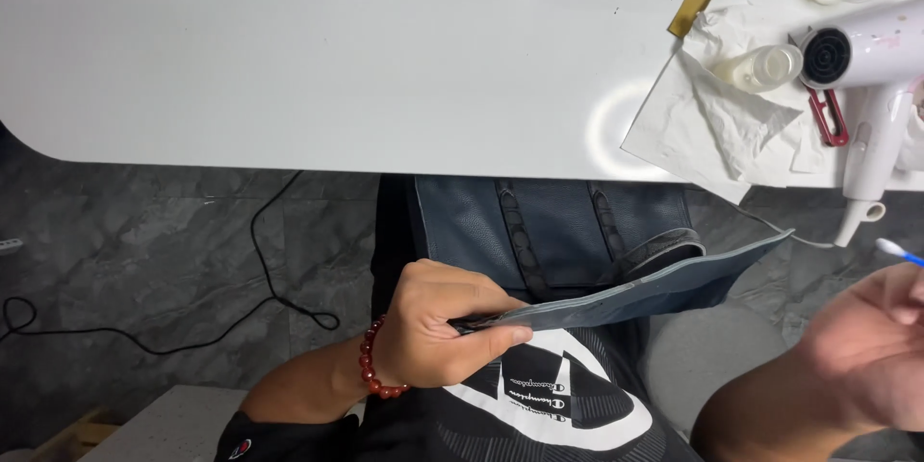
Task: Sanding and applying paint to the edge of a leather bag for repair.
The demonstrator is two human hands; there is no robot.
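Your left hand (445, 322) pinches near end of dark blue bag flap (635, 291). Flap's long axis runs from that hand up-right, toward your right hand (866, 346). Right hand holds cotton swab (897, 252), fingers closed on it, just beyond flap's far corner. Bag (549, 226) sits below bench (289, 67) edge.

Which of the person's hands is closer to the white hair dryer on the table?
The right hand, holding a cotton swab, sits just below the hair dryer. The left hand grips the dark leather bag, far to its left.
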